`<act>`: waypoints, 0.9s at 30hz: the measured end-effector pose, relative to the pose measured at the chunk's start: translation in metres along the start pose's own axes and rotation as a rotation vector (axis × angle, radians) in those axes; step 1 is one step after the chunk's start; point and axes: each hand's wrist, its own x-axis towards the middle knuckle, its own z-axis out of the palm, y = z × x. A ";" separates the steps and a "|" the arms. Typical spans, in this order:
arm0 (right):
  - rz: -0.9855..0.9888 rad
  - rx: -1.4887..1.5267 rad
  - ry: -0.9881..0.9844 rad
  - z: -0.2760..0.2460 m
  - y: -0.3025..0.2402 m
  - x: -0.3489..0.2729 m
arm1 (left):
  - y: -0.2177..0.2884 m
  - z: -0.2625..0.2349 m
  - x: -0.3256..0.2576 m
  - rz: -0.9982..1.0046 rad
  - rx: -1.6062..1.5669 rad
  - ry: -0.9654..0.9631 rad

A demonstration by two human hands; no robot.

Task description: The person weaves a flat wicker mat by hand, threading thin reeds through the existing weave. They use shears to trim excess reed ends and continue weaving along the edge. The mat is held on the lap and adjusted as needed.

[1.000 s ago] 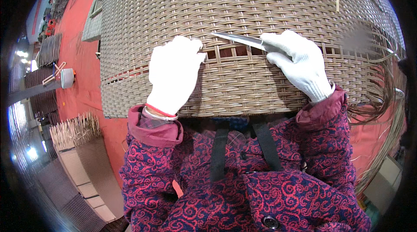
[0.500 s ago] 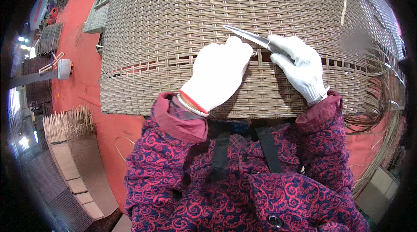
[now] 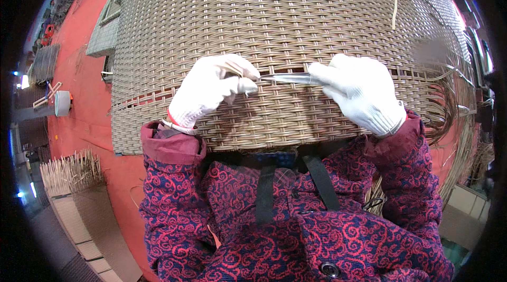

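A large brown woven wicker panel (image 3: 296, 23) lies in front of me, with a narrow slot-like gap running across its near part. My right hand (image 3: 364, 92), in a white knitted glove, is closed round a pointed metal awl (image 3: 288, 77). The awl points left along the gap, its tip close to my left fingertips. My left hand (image 3: 211, 84), gloved in white too, pinches at the weave beside that tip. Whatever lies between its finger and thumb is too small to make out.
Loose brown strands (image 3: 443, 118) hang and curl at the panel's right edge. One pale strand (image 3: 395, 12) arches over the far right. Red covering (image 3: 79, 129) lies on the floor at left. A woven piece with bristling ends (image 3: 71, 174) stands at lower left.
The awl has swung from slanting above the weave to lying nearly level along the gap. My left hand has moved left and turned, now with fingertips pinched at the gap.
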 end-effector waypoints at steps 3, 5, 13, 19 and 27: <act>-0.052 -0.103 0.020 -0.004 0.000 0.005 | 0.000 0.000 -0.001 0.030 -0.067 0.057; -0.065 -0.119 0.021 0.003 -0.004 0.012 | 0.001 0.000 -0.003 0.025 -0.081 0.047; -0.052 -0.020 0.032 0.030 -0.011 0.024 | 0.012 -0.013 -0.030 0.037 0.064 -0.037; -0.047 -0.116 -0.012 -0.004 -0.001 0.011 | 0.018 -0.006 -0.026 -0.090 0.269 0.089; -0.068 -0.211 -0.047 -0.011 -0.003 0.019 | 0.023 -0.003 -0.017 0.011 0.946 0.101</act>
